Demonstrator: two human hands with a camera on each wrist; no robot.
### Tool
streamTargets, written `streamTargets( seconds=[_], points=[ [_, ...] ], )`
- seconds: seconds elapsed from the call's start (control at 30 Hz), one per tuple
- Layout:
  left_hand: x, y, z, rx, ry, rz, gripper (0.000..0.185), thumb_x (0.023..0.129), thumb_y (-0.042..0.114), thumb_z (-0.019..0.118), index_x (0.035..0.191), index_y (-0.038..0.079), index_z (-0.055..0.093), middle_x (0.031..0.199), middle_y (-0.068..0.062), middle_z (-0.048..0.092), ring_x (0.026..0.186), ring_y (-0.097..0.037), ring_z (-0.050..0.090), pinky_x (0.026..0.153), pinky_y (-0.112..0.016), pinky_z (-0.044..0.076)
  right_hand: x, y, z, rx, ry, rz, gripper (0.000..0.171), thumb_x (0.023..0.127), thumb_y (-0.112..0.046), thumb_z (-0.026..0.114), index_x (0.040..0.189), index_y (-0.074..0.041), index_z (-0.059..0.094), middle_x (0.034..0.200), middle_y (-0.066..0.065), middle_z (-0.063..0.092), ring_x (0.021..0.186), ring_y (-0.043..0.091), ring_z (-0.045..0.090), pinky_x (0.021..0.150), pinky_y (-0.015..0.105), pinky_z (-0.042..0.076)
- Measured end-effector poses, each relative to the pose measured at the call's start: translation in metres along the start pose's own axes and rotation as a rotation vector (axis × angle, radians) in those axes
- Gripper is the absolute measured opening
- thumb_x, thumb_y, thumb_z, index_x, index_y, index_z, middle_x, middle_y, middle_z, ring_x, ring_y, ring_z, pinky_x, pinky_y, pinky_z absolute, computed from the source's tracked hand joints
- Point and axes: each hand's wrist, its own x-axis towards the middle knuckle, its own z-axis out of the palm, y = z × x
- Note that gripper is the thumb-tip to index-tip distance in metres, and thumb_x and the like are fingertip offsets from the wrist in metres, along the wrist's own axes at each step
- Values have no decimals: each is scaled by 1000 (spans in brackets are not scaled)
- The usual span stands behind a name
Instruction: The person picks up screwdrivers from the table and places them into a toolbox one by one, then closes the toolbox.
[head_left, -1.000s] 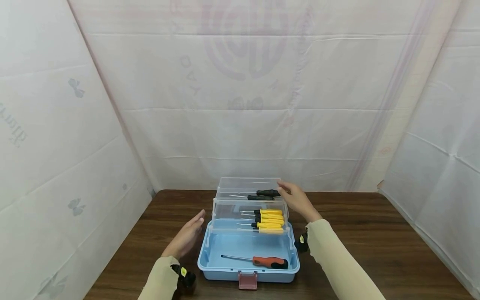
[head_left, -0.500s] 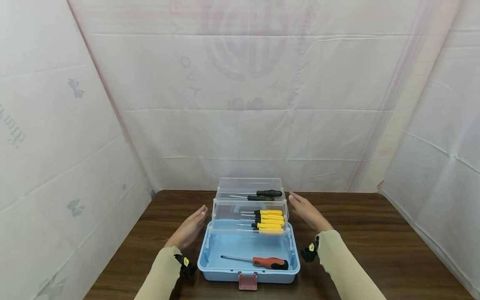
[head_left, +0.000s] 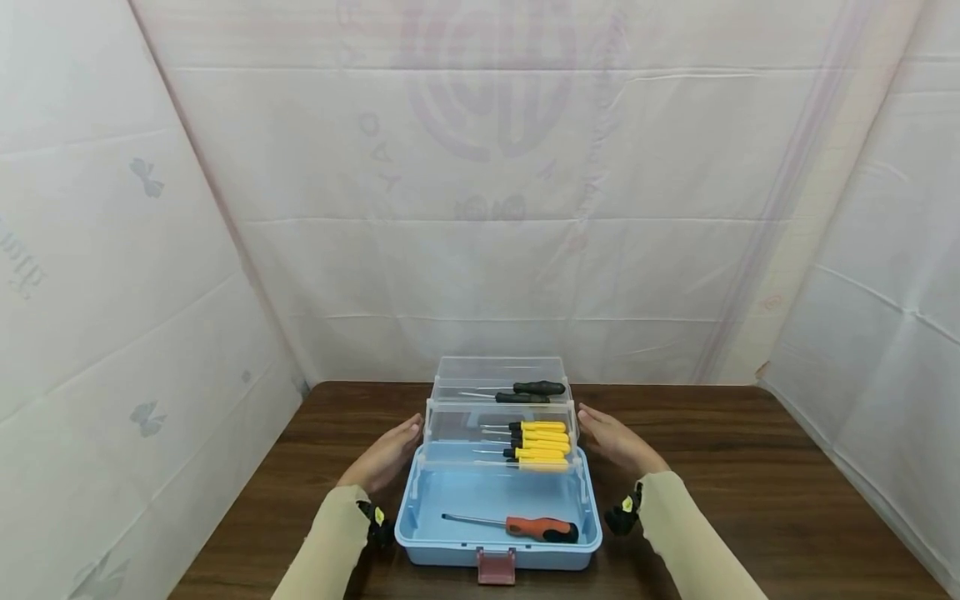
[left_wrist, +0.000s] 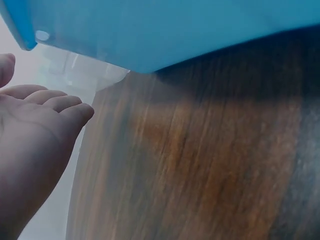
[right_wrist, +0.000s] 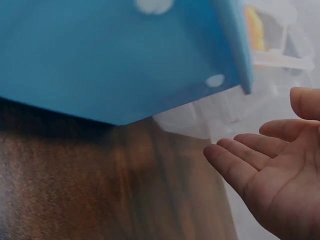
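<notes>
A light blue toolbox (head_left: 495, 547) stands unfolded on the table, its clear tiers raised at the back. An orange-and-black screwdriver (head_left: 536, 527) lies in the base. Several yellow-handled screwdrivers (head_left: 544, 447) fill the lower clear tray (head_left: 453, 417); dark-handled screwdrivers (head_left: 538, 388) lie in the upper clear tray (head_left: 468, 371). My left hand (head_left: 386, 458) is at the trays' left side, fingers extended, holding nothing. On the opposite side is my right hand (head_left: 618, 443), likewise holding nothing, its straight fingers (right_wrist: 245, 162) near the clear plastic. Whether either hand touches the trays I cannot tell.
A pink latch (head_left: 496, 568) hangs at the toolbox's front. The dark wooden table (head_left: 750, 483) extends on both sides of it. White printed sheeting (head_left: 480, 275) encloses the back and both sides.
My right hand has drawn back from the upper tray's dark-handled screwdrivers to the trays' right side. My left hand has shifted slightly right, closer to the trays. The screwdrivers stay put.
</notes>
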Motion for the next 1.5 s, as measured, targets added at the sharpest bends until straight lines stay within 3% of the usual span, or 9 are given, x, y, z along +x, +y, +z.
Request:
streamTargets(
  seconds=[0.33, 0.6, 0.97, 1.17, 1.5],
  points=[
    [9, -5, 6, -18, -100, 21, 60, 105, 33, 34, 155, 9, 11, 161, -18, 12, 147, -41, 11, 115, -63, 14, 0, 14, 6, 68, -37, 12, 68, 103, -40, 37, 153, -1, 13, 153, 27, 28, 138, 47, 31, 109, 61, 31],
    [11, -6, 6, -18, -169, 48, 55, 107, 26, 29, 156, 13, 7, 161, -17, 14, 145, -42, 17, 113, -64, 21, 1, 20, 12, 89, -57, -18, 66, 102, -37, 44, 154, -9, 16, 155, 24, 25, 140, 46, 30, 109, 61, 31],
    [11, -10, 6, -21, -151, 30, 55, 107, 25, 30, 155, 7, 10, 154, -22, 29, 139, -40, 33, 109, -57, 35, 4, 26, 18, 130, -53, -24, 64, 102, -36, 44, 154, -9, 18, 156, 23, 26, 139, 43, 33, 108, 59, 33],
    [12, -9, 7, -48, -162, 36, 54, 107, 25, 29, 155, 7, 12, 153, -23, 30, 138, -41, 35, 108, -57, 36, 2, 24, 18, 165, -45, -28, 59, 103, -26, 42, 153, -5, 19, 155, 25, 26, 138, 42, 35, 109, 58, 33],
    [10, -8, 9, -75, -158, 51, 54, 107, 23, 28, 154, 5, 10, 154, -24, 27, 138, -38, 35, 108, -55, 37, 0, 25, 16, 187, -76, -51, 59, 104, -27, 41, 154, -5, 16, 157, 24, 22, 140, 42, 32, 110, 58, 32]
  ],
)
